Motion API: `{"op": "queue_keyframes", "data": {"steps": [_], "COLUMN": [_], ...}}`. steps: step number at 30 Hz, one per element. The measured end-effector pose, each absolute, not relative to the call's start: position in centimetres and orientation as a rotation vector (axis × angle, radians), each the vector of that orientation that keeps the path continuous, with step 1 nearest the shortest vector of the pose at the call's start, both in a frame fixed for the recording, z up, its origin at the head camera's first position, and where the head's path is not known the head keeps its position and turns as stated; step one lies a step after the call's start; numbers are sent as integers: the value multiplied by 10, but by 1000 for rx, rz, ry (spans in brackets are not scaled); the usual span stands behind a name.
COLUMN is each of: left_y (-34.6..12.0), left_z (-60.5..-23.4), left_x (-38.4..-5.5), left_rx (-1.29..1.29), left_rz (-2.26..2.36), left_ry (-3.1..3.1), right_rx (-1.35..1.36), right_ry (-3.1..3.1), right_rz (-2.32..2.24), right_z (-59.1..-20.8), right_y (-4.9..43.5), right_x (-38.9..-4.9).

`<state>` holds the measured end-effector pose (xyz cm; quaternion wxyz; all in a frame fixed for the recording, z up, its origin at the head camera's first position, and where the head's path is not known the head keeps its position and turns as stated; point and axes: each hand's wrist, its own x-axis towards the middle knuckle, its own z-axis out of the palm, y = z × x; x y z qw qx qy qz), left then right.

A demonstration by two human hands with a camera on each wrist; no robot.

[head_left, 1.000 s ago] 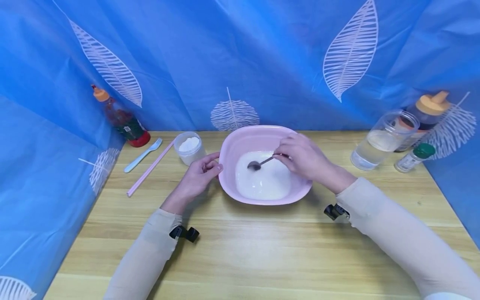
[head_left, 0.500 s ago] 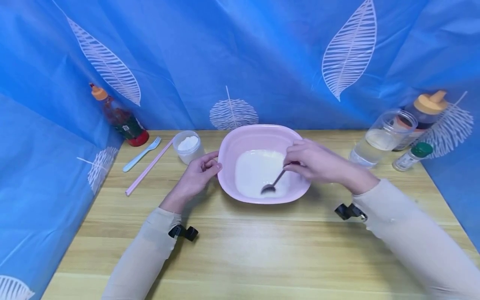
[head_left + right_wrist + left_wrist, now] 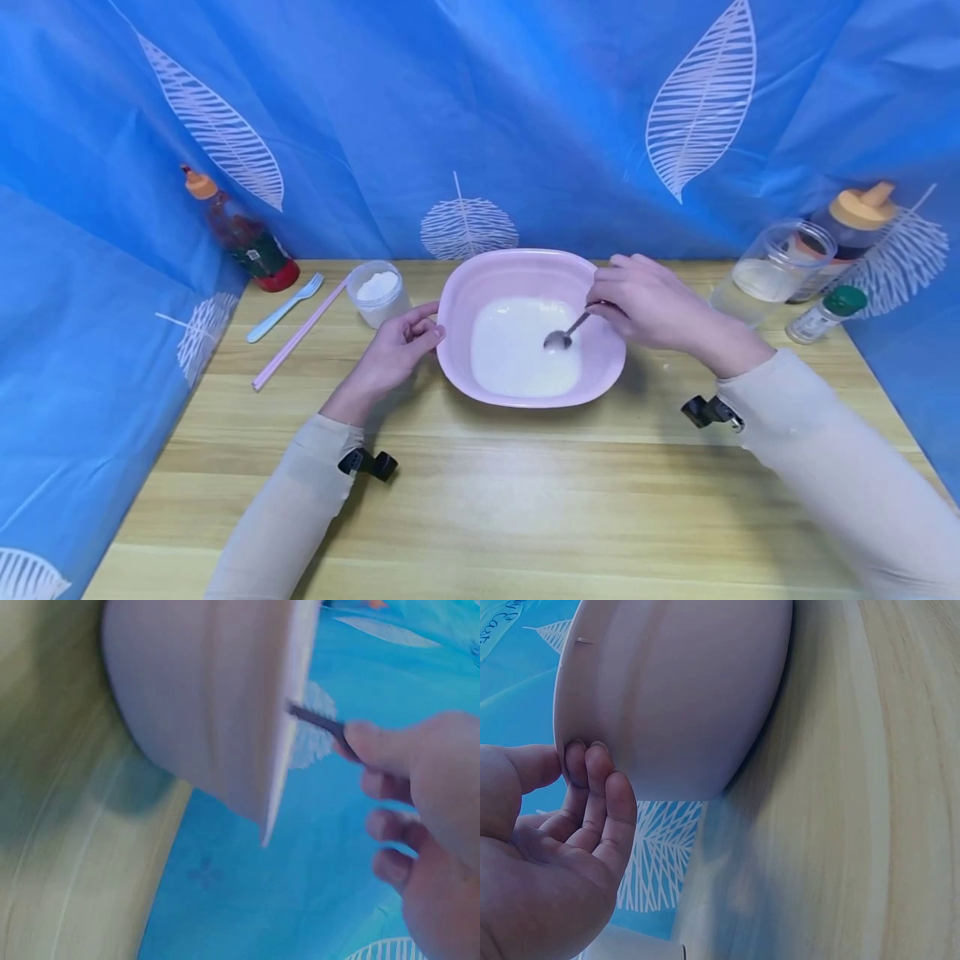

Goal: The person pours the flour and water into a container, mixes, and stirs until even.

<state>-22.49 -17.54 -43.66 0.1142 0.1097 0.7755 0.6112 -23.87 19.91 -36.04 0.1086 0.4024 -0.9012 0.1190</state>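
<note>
Left hand (image 3: 390, 357) grips the pink basin (image 3: 491, 279) by its left rim, thumb outermost at the edge and fingers bent against the outer wall, so nearly closed on it. Right hand (image 3: 651, 304) pinches the dark spoon (image 3: 557, 340) by its handle between thumb and forefinger, remaining fingers loosely curled, hand over the basin's right rim. Spoon slants down inside the basin, its bowl at the white liquid (image 3: 517, 367), right of centre; how deep, can't tell. Basin sits upright on the wooden bench (image 3: 480, 500), toward the back edge. Just beside the left hand: clear tub (image 3: 381, 312) with white powder (image 3: 377, 287). Further left, a slim pink stick (image 3: 300, 335) and a light-blue fork (image 3: 281, 312), both lying slanted, then an orange-capped red sauce bottle (image 3: 243, 233) at the back left. Beyond the right hand: clear cup (image 3: 761, 279) holding clear liquid, base partly behind the wrist; dark bottle (image 3: 847, 237) with orange cap behind it; small green-capped shaker (image 3: 813, 323) near both. Blue leaf-print sheet (image 3: 360, 125) hangs behind.
</note>
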Motion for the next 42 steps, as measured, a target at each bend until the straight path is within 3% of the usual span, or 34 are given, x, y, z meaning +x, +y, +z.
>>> {"op": "queue_keyframes", "data": {"steps": [6,11,17,24,31,37,42], "left_y": [-176,-177,-179,-179,-177,-176,-176], "left_z": [-437,-437,-439,-438,-438,-438,-438], "left_x": [-225,-225,-226,-226,-226,-225,-226], "left_rx": [319,312,312,312,321,312,298], "left_rz": [1783,1785,1785,1795,1804,1808,1795], "left_ry": [2274,2268,2270,2265,2256,2248,2257], "right_rx": [1307,1145,1014,1155,1278,1161,1018], "right_ry": [-2594,-2592,-2672,-2717,-2680,-2610,-2688], "right_rz": [543,472,290,346,649,576,356], "right_z": [-377,-384,-371,-353,-377,-393,-385], "right_y": [181,166,187,208,177,150,157], "right_x": [-240,-245,-247,-239,-237,-243,-248]}}
